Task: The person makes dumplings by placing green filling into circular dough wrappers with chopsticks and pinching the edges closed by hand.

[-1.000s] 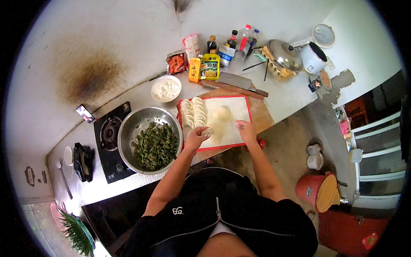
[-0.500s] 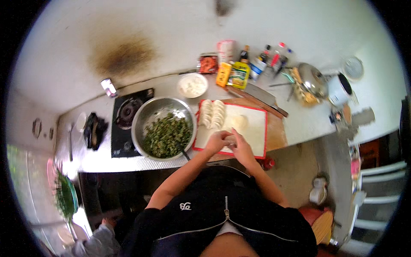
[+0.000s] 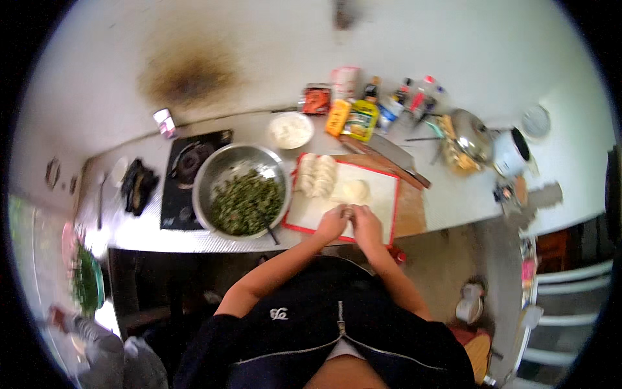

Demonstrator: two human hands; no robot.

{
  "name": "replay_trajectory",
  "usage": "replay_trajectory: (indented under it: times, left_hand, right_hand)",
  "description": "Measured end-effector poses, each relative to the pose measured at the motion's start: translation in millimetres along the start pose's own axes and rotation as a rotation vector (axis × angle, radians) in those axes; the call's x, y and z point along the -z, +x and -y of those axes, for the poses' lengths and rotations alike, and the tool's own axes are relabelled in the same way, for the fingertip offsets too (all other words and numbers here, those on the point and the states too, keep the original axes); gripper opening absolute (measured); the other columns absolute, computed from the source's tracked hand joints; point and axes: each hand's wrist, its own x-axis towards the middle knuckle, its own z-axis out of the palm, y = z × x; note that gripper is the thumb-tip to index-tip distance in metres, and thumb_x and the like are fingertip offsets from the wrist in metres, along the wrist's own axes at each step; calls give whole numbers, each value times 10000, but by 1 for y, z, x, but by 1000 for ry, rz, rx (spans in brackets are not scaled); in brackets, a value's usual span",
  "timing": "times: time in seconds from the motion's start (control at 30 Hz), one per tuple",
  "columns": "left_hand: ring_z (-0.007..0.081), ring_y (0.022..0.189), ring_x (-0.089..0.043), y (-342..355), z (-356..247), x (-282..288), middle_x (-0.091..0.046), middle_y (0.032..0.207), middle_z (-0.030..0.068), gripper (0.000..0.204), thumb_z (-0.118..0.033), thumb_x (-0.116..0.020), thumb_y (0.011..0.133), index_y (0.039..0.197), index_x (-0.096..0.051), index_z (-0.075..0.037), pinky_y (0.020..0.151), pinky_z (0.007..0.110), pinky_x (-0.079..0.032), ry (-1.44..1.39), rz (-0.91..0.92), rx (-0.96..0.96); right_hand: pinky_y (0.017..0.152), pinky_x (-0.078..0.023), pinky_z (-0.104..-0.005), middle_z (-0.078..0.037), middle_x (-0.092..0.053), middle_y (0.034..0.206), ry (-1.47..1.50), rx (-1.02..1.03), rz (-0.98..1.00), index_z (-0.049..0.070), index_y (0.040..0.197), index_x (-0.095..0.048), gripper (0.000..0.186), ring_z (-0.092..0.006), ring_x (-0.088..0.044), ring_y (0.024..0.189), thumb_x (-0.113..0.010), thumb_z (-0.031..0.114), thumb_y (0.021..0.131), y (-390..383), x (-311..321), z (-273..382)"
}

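My left hand [image 3: 332,222] and my right hand [image 3: 367,227] meet over the near part of a white mat with a red border [image 3: 382,217]. Their fingertips press together on a small pale dumpling [image 3: 348,211], mostly hidden by the fingers. Just beyond lies a round pile of dough wrappers [image 3: 355,190]. Two rows of shaped dumplings [image 3: 317,175] sit on the mat's far left. Left of the mat stands a wide steel bowl [image 3: 206,167] of chopped green filling [image 3: 245,204], with a dark utensil handle [image 3: 270,232] leaning over its near rim.
A bowl of white flour [image 3: 291,130] stands behind. A cleaver [image 3: 391,150] and a rolling pin [image 3: 382,160] lie beyond the mat. Seasoning packets and bottles [image 3: 361,120] line the wall. Left is a black cooktop [image 3: 179,209]. Another person's grey sleeve [image 3: 97,340] shows lower left.
My right fingers have drawn in from a spread position, and both hands now pinch closely together at the dumpling. The other person's hand has moved left. The view has shifted slightly.
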Motion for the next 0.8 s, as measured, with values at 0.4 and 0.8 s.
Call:
replay_trajectory:
  times: [0.4,0.8]
  left_hand:
    - [163,935,-555,29,-17,-9,-607,1028,61,407,-385,-406,996,1162,-555,-44,832,311,-448,-785,99,306]
    - [204,1202,-434,4,5,50,-473,1339,104,542,-430,-422,997,1409,-373,-81,1012,380,-327,-707,-252,362]
  right_hand:
    - [767,-488,-427,-155,-608,948,-2,73,-55,14,978,-586,207,-339,-579,908,-525,44,783,18,-5,-9]
    - [775,-488,-451,-165,-623,994,281,-120,268,65,991,-619,193,-355,-598,949,-617,148,817,54,-61,12]
